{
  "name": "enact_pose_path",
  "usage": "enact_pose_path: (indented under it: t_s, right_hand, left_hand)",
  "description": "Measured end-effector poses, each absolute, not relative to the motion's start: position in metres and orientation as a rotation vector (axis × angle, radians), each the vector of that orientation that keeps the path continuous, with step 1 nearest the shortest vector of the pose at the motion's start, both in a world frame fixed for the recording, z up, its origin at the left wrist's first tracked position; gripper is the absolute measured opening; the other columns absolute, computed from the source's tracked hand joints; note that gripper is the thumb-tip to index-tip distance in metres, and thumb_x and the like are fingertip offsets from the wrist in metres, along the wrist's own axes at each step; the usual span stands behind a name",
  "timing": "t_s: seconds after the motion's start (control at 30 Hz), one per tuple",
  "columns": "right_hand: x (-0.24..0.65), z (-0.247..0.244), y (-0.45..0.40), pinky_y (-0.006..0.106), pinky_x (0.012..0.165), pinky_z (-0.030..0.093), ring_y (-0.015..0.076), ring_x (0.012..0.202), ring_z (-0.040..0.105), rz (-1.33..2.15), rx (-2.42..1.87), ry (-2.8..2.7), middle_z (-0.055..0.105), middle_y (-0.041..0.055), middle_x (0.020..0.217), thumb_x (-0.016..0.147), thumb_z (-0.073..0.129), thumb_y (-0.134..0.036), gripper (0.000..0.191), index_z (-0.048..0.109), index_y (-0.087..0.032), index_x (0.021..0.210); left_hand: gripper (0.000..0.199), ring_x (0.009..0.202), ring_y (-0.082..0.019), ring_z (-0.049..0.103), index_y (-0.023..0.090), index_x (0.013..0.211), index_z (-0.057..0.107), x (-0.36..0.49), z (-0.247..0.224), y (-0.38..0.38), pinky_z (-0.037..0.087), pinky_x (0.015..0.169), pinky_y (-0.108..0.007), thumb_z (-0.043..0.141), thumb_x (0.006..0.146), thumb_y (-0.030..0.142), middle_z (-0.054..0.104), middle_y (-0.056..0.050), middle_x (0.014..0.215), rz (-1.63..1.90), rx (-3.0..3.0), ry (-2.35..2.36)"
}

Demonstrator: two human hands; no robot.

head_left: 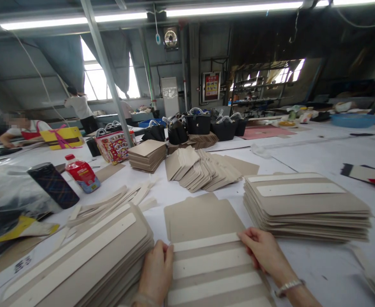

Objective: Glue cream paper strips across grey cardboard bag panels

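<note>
Left-hand grip (157, 269) and right-hand grip (264, 250) pinch opposite ends of a flat white strip (206, 241), lower centre; stacked beige rectangular boards (305, 207) lie centre-right.

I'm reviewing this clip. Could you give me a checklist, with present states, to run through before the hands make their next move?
1. Left hand at the left end of the far strip on the cards between the hands: ok.
2. Right hand at that strip's right end: ok.
3. Far strip fully stuck down: cannot tell; the view doesn't show the bond.
4. Right stack standing apart from the right hand: ok.
5. Left stack free of the left hand: cannot tell; they overlap in this view.
6. Loose strips sorted neatly: not ok; they lie in a jumble behind the left stack.
</note>
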State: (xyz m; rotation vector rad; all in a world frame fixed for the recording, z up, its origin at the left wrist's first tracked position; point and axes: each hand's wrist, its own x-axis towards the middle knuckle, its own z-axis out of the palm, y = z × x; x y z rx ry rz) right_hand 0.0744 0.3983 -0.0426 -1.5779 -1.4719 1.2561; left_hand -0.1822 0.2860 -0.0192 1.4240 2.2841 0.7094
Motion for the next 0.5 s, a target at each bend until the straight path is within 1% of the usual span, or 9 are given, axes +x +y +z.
enact_pose_path:
  t_s: [0.27, 0.4, 0.5]
  right_hand:
    - [0.073, -0.044, 0.401, 0.019, 0.028, 0.017, 0.0060, 0.023, 0.036, 1.197, -1.575, -1.479, 0.042, -0.0087, 0.039, 0.070, 0.051, -0.040, 0.026, 0.043, -0.020, 0.056]
    - [0.070, -0.041, 0.399, 0.018, 0.026, 0.018, 0.0062, 0.023, 0.036, 1.142, -1.620, -1.461, 0.043, -0.0085, 0.039, 0.072, 0.050, -0.034, 0.021, 0.043, -0.020, 0.057]
    - [0.069, -0.041, 0.400, 0.018, 0.025, 0.020, 0.0064, 0.023, 0.036, 1.107, -1.651, -1.445, 0.044, -0.0087, 0.039, 0.072, 0.050, -0.029, 0.018, 0.044, -0.020, 0.057]
  left_hand:
    - [0.025, 0.066, -0.018, 0.060, 0.023, 0.067, 0.042, -0.183, -0.017, 0.290, 0.035, 0.063, -0.029, 0.028, 0.086, 0.029, 0.064, -0.006, 0.067, 0.613, 1.441, 2.288]
    - [0.026, 0.064, -0.020, 0.060, 0.024, 0.065, 0.039, -0.186, -0.021, 0.291, 0.035, 0.064, -0.030, 0.026, 0.086, 0.034, 0.062, -0.005, 0.063, 0.580, 1.456, 2.230]
    - [0.026, 0.068, -0.021, 0.061, 0.025, 0.065, 0.039, -0.194, -0.029, 0.293, 0.036, 0.067, -0.030, 0.027, 0.085, 0.037, 0.063, -0.004, 0.065, 0.529, 1.468, 2.180]
